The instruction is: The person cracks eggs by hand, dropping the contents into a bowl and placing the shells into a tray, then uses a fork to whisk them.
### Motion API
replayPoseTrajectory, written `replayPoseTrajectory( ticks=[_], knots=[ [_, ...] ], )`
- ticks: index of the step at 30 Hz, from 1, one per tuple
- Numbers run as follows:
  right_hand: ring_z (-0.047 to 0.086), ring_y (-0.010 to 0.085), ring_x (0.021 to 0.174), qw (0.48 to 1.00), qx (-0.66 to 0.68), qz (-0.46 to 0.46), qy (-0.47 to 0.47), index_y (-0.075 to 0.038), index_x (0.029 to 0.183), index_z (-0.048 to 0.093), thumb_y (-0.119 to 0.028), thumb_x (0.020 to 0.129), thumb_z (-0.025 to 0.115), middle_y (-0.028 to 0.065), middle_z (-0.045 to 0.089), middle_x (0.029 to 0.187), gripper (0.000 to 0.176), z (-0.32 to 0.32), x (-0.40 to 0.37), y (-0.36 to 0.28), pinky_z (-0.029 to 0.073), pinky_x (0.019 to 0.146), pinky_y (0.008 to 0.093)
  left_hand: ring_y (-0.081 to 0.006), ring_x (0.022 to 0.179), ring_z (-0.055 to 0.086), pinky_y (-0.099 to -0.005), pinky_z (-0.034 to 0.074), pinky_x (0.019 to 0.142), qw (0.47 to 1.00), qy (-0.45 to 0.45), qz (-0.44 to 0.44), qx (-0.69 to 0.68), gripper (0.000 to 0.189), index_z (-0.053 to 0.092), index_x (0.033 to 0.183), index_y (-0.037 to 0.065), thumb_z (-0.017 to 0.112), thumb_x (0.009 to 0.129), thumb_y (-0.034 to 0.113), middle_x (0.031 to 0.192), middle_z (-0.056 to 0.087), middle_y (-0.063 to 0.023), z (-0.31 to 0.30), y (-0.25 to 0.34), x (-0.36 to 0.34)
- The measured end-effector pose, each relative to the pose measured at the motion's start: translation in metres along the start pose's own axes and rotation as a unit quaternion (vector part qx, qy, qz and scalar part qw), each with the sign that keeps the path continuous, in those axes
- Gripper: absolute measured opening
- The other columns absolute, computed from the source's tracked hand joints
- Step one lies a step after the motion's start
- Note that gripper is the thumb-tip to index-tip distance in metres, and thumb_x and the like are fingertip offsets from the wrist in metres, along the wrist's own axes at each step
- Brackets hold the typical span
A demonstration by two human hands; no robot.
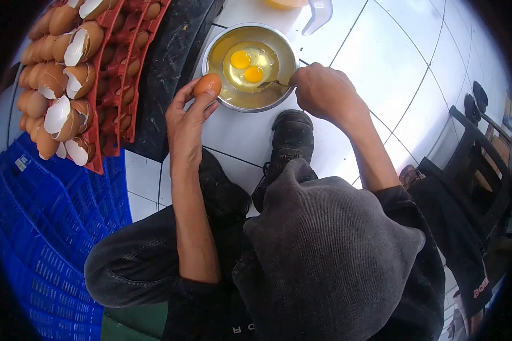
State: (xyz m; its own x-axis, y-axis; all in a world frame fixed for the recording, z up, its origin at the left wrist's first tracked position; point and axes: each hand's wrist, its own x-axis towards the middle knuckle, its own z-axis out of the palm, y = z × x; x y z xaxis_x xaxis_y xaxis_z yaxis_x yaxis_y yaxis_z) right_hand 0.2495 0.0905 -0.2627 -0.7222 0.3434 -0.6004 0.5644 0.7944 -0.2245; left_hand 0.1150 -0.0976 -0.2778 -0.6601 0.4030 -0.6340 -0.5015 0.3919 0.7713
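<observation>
Between the thumb and fingers of my left hand [188, 113] is a brown egg [208, 84], its visible shell whole, held at the left rim of a metal bowl [210, 59]. Two yolks [247, 66] lie in clear egg white inside the bowl. My right hand [323, 91] is closed around the handle of a metal utensil [274, 83], either a spoon or a fork, at the bowl's right rim. The utensil's tip points into the bowl, beside the lower yolk; its exact shape is hard to make out.
Red egg trays [111, 85] with whole eggs and broken shells [60, 116] stand at the left on a dark slab [168, 74]. Blue crates [57, 227] are below them. A clear plastic container [318, 16] sits beyond the bowl; a black chair [472, 159] stands right.
</observation>
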Motion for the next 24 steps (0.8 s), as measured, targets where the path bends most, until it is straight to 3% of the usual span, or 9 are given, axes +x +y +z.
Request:
replayPoseTrajectory(
  ticks=[3, 9, 12, 15, 18, 24],
  knots=[
    [0.070, 0.0327, 0.073, 0.999, -0.004, -0.014, 0.040, 0.001, 0.081, 0.069, -0.006, 0.082, 0.059, 0.0205, 0.068, 0.076, 0.012, 0.0031, -0.0017, 0.0002, 0.057, 0.067, 0.0402, -0.0212, 0.109, 0.058, -0.0360, 0.048, 0.095, 1.000, -0.005, 0.002, -0.002, 0.048, 0.055, 0.124, -0.002, 0.070, 0.085, 0.022, 0.121, 0.057, -0.0146, -0.0008, 0.0002, 0.0002],
    [0.070, 0.0319, 0.073, 0.999, -0.005, -0.021, 0.042, 0.000, 0.081, 0.069, -0.006, 0.082, 0.059, 0.0196, 0.068, 0.075, 0.012, 0.0034, -0.0028, 0.0006, 0.057, 0.066, 0.0398, -0.0211, 0.109, 0.058, -0.0356, 0.048, 0.095, 1.000, -0.001, -0.001, 0.000, 0.049, 0.055, 0.124, -0.002, 0.070, 0.085, 0.023, 0.119, 0.058, -0.0142, -0.0009, -0.0012, 0.0011],
    [0.069, 0.0333, 0.076, 1.000, 0.002, -0.011, 0.000, -0.011, 0.104, 0.073, 0.001, 0.080, 0.046, 0.0208, 0.069, 0.082, 0.038, -0.0001, -0.0018, 0.0007, 0.056, 0.077, 0.0423, -0.0207, 0.108, 0.059, -0.0354, 0.048, 0.095, 1.000, -0.003, 0.000, -0.001, 0.048, 0.056, 0.124, -0.002, 0.070, 0.085, 0.023, 0.118, 0.059, -0.0138, -0.0012, -0.0020, 0.0015],
    [0.069, 0.0333, 0.076, 1.000, -0.002, -0.003, -0.007, -0.011, 0.103, 0.073, 0.001, 0.080, 0.046, 0.0206, 0.069, 0.082, 0.037, -0.0003, -0.0019, -0.0007, 0.056, 0.077, 0.0424, -0.0204, 0.108, 0.059, -0.0355, 0.048, 0.095, 1.000, -0.002, 0.002, 0.000, 0.048, 0.056, 0.124, -0.001, 0.070, 0.085, 0.023, 0.117, 0.060, -0.0137, -0.0009, -0.0013, 0.0012],
    [0.070, 0.0320, 0.075, 0.999, 0.003, -0.022, 0.029, 0.001, 0.081, 0.069, -0.006, 0.082, 0.057, 0.0193, 0.068, 0.077, 0.014, 0.0024, -0.0030, 0.0005, 0.057, 0.067, 0.0400, -0.0203, 0.108, 0.059, -0.0357, 0.048, 0.095, 1.000, -0.001, 0.004, -0.001, 0.047, 0.056, 0.123, -0.001, 0.070, 0.085, 0.022, 0.117, 0.060, -0.0137, -0.0010, -0.0020, 0.0012],
    [0.070, 0.0318, 0.075, 0.999, 0.001, -0.027, 0.034, 0.001, 0.081, 0.069, -0.007, 0.083, 0.057, 0.0194, 0.068, 0.077, 0.014, 0.0023, -0.0035, 0.0005, 0.057, 0.068, 0.0398, -0.0201, 0.108, 0.059, -0.0352, 0.049, 0.094, 1.000, 0.000, 0.002, 0.001, 0.046, 0.057, 0.123, -0.002, 0.070, 0.085, 0.022, 0.117, 0.060, -0.0140, -0.0013, -0.0021, 0.0017]
  ],
)
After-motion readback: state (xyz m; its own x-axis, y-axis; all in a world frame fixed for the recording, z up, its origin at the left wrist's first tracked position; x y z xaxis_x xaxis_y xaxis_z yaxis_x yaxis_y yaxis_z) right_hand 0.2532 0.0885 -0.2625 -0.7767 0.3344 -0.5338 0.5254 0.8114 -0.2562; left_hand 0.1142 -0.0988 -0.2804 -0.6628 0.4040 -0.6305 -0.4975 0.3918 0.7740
